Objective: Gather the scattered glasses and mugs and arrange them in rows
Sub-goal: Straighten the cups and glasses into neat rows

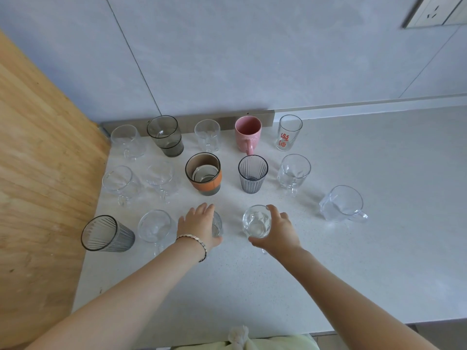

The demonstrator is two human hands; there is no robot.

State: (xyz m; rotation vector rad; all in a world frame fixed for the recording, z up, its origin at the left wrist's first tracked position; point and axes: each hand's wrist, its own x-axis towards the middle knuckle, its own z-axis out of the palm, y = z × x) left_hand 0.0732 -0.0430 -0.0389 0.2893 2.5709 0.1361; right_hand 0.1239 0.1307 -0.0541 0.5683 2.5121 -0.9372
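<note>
1. The glasses and mugs stand upright on a white speckled counter (278,286), mouths up and long axes vertical. They form three rows running left to right.
2. Far row, along the wall (227,59): the smoked tumblers (165,136) are stacked. The pink mug (247,133) turns its handle to the near side. The tall printed glass (288,132) ends the row on the right.
3. Middle row: the orange-sleeved glass (203,174) stands beside the ribbed grey glass (252,174). Clear mugs on either side have their handles pointing near.
4. Near row: the left hand (198,226) curls over and grips a small clear glass (217,224). The right hand (278,228) grips a round clear mug (255,221), fingers on the rim and thumb at its near side.
5. A stray mug (341,204) stands well to the right of the rows, handle pointing right.
6. A wood panel (38,173) borders the counter on the left. A socket plate (437,11) is cut off at the top right.
7. The left hand covers most of the small clear glass. The clear mugs at the left of the middle row are faint against the white counter, with hard-to-trace outlines.
</note>
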